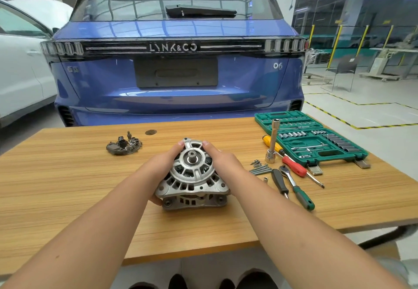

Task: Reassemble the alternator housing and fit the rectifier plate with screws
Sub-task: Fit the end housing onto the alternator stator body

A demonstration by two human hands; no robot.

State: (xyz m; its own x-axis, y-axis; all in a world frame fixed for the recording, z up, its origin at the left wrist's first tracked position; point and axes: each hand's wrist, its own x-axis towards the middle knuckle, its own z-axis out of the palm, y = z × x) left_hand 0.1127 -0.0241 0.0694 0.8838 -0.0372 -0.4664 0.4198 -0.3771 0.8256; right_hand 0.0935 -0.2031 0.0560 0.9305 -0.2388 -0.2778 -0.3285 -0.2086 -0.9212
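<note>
Two hands (162, 164) (222, 160), one alternator housing (192, 175)

A blue car (178, 71) is parked beyond the wooden table (90, 189), with a white car (20, 74) at the left. An open green socket set case (309, 139) is laid at the table's right, near a ratchet (296, 187), a red-handled screwdriver (294, 164) and a yellow-handled screwdriver (271, 144).

A car repair workshop: a blue car (178, 67) stands tail-on just behind the wooden worktop (67, 175), a white car (20, 67) beside it. An open green socket set (309, 139) lies on the worktop, and yellow-black hazard lines (334, 117) mark the grey floor.
</note>
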